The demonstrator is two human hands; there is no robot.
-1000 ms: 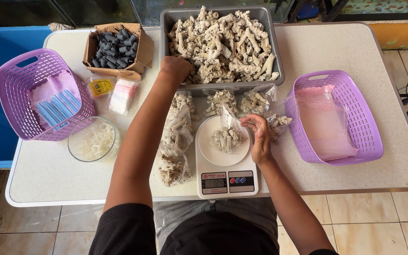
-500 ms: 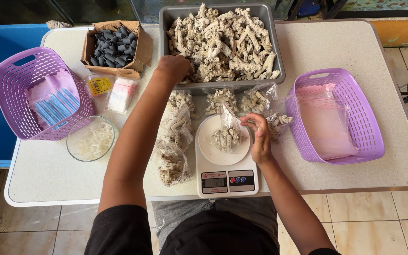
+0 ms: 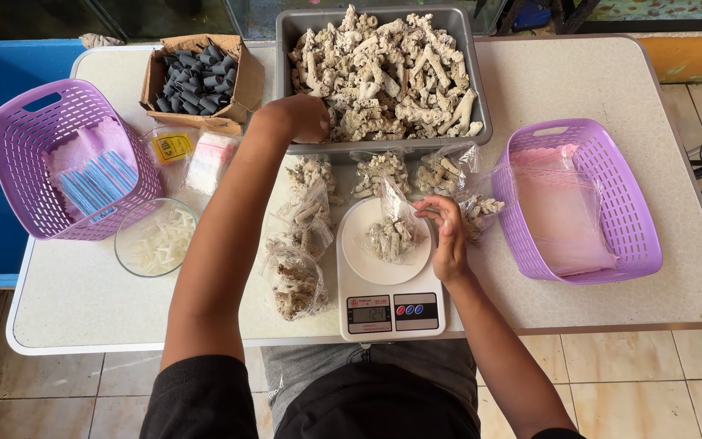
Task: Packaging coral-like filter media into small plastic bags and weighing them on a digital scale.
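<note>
Clear plastic is what your right hand [image 3: 449, 241] pinches: the mouth of a small bag [image 3: 394, 232] of pale coral rubble, standing on the white scale [image 3: 389, 284] at 6 o'clock on the worktop [image 3: 578, 73]. Your left hand [image 3: 302, 116] curls over the grey tray [image 3: 383, 77] at 12 o'clock; whether its grip holds a piece, I cannot tell. Loosen the pinch and the bag could slump, spilling rubble. Tiled floor lies below.
</note>
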